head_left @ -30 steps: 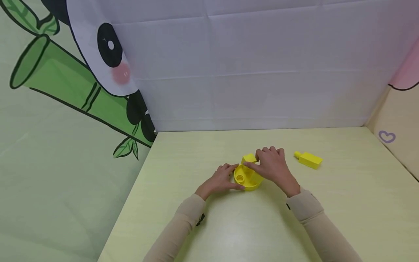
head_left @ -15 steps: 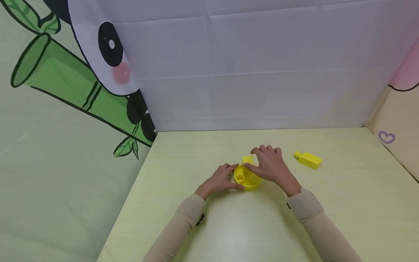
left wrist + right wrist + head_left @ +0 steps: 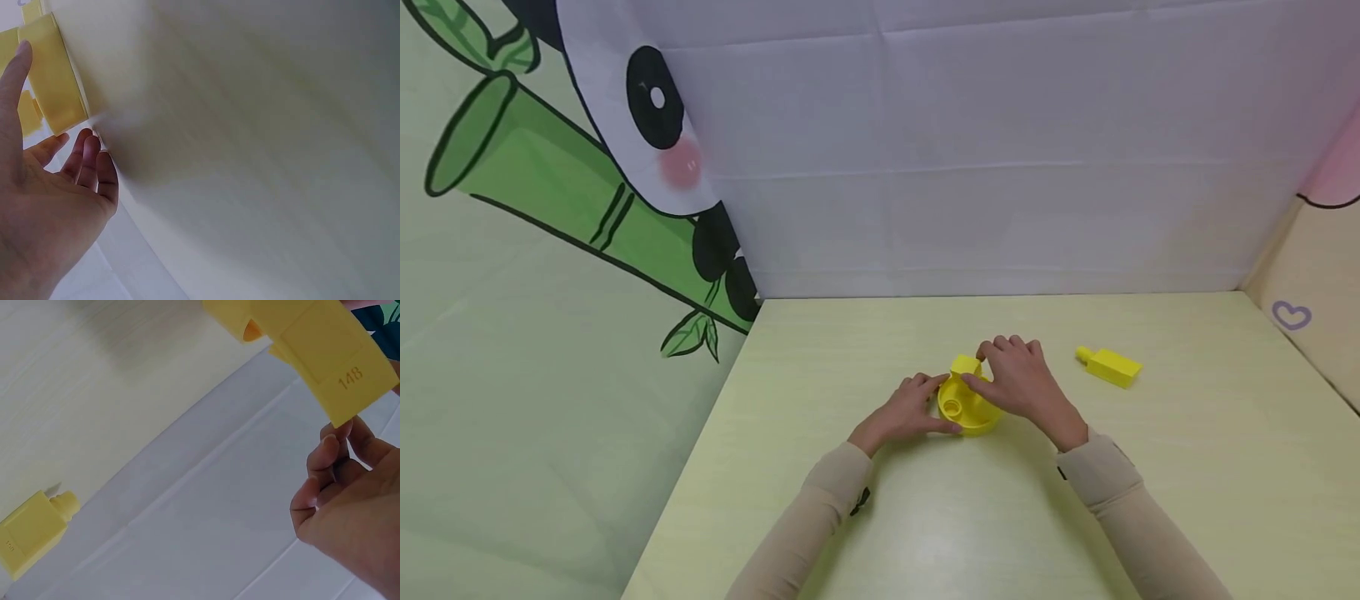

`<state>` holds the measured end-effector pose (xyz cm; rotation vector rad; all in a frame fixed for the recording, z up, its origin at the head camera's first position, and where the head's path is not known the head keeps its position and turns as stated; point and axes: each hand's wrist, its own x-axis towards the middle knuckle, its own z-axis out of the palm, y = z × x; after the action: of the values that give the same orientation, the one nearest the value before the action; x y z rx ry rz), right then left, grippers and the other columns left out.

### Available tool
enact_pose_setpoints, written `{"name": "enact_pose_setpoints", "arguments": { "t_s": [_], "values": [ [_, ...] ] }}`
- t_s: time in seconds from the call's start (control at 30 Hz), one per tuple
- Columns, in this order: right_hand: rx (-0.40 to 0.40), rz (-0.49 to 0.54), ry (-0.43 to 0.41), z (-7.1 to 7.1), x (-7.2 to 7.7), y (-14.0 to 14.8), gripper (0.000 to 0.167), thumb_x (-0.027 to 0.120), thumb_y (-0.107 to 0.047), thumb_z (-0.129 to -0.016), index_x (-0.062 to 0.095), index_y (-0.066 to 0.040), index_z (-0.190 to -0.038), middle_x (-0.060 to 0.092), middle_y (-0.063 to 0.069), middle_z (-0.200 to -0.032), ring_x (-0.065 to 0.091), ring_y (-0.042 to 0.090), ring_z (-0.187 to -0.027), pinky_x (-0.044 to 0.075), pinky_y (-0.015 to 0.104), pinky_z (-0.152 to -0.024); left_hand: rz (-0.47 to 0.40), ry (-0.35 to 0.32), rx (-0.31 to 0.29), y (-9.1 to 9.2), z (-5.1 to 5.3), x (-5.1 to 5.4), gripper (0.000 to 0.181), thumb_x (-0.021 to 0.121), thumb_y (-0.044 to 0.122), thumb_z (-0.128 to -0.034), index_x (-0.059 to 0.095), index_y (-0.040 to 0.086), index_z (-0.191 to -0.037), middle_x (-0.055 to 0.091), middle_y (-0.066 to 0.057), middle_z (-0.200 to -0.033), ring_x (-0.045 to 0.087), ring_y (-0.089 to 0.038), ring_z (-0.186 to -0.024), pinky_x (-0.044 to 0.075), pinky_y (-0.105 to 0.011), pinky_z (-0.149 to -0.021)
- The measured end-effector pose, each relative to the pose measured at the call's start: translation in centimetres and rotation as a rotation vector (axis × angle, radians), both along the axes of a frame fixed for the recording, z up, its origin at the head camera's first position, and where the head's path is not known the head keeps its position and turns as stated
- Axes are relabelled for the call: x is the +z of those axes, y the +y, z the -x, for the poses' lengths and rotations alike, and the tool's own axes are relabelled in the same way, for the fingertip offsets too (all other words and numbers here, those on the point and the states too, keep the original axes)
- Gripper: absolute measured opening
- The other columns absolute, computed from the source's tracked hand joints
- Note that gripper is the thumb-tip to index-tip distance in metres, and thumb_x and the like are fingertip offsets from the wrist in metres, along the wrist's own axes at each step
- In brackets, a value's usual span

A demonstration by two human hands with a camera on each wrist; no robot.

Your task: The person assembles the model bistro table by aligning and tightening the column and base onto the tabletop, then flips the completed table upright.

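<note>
A round yellow base (image 3: 977, 421) with a raised rim and a small socket sits mid-table. My left hand (image 3: 906, 410) holds its left side, thumb at the near edge and fingers at the far edge; the left wrist view shows the base's side wall (image 3: 56, 75) between thumb and fingers. Over the base's far part rises a rectangular yellow block (image 3: 966, 364), marked 148 in the right wrist view. My right hand (image 3: 1022, 379) pinches this block between thumb and fingertips. How the block meets the base is hidden.
Another yellow block (image 3: 1112, 367) with a rounded knob lies on the pale table (image 3: 955, 517), right of my right hand. A pale cloth wall (image 3: 1000, 167) stands behind the table, and a printed green panel (image 3: 550, 375) stands at the left.
My right fingers lift off the block's far side half a second ago and are back against it now. The block has turned slightly. The left hand and base stay in place.
</note>
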<state>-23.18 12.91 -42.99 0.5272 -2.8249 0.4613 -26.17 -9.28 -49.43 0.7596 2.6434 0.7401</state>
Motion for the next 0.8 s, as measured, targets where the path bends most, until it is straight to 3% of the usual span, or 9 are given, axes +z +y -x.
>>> {"name": "enact_pose_setpoints", "arguments": {
  "t_s": [0.07,0.17,0.3,0.4,0.8],
  "values": [
    [-0.005,0.006,0.006,0.1,0.0,-0.1,0.044,0.074,-0.047,-0.094,0.069,-0.004,-0.1,0.064,0.008,-0.092,0.056,0.033,-0.089,0.041,0.053,-0.083,-0.004,0.002,-0.002,0.0,0.0,0.0,0.094,0.079,0.055,-0.0871,0.039,0.014,-0.161,0.05,-0.012,-0.144,0.045,-0.027,-0.124,0.043,-0.045,-0.107],
    [0.013,0.029,-0.016,0.3,-0.1,-0.1,0.05,0.072,-0.049,-0.095,0.069,-0.003,-0.114,0.063,0.011,-0.098,0.055,0.033,-0.09,0.043,0.053,-0.082,-0.01,0.002,-0.008,0.0,0.1,0.0,0.094,0.079,0.056,-0.0872,0.039,0.014,-0.161,0.05,-0.012,-0.144,0.046,-0.027,-0.125,0.043,-0.046,-0.107],
    [0.134,0.085,-0.075,1.0,-0.1,0.4,0.053,0.073,-0.035,-0.096,0.063,-0.002,-0.137,0.06,0.016,-0.107,0.053,0.031,-0.094,0.046,0.05,-0.081,-0.017,-0.008,-0.007,0.0,0.1,0.0,0.094,0.079,0.056,-0.0872,0.039,0.013,-0.161,0.05,-0.013,-0.145,0.045,-0.029,-0.128,0.042,-0.048,-0.108],
    [0.194,0.119,-0.108,1.4,-0.2,0.6,0.048,0.075,-0.028,-0.096,0.064,-0.002,-0.135,0.06,0.017,-0.105,0.053,0.03,-0.092,0.047,0.048,-0.08,-0.02,-0.014,-0.002,-0.1,0.1,0.1,0.094,0.079,0.056,-0.0872,0.039,0.013,-0.161,0.05,-0.013,-0.145,0.045,-0.029,-0.128,0.042,-0.049,-0.109],
    [0.145,0.117,-0.116,1.7,-0.3,0.2,0.049,0.074,-0.031,-0.098,0.063,-0.001,-0.135,0.061,0.016,-0.106,0.057,0.03,-0.092,0.051,0.048,-0.081,-0.006,-0.01,0.001,-0.1,0.1,0.1,0.094,0.078,0.057,-0.0871,0.039,0.014,-0.161,0.05,-0.012,-0.145,0.045,-0.027,-0.127,0.043,-0.047,-0.108]
  ]
}}
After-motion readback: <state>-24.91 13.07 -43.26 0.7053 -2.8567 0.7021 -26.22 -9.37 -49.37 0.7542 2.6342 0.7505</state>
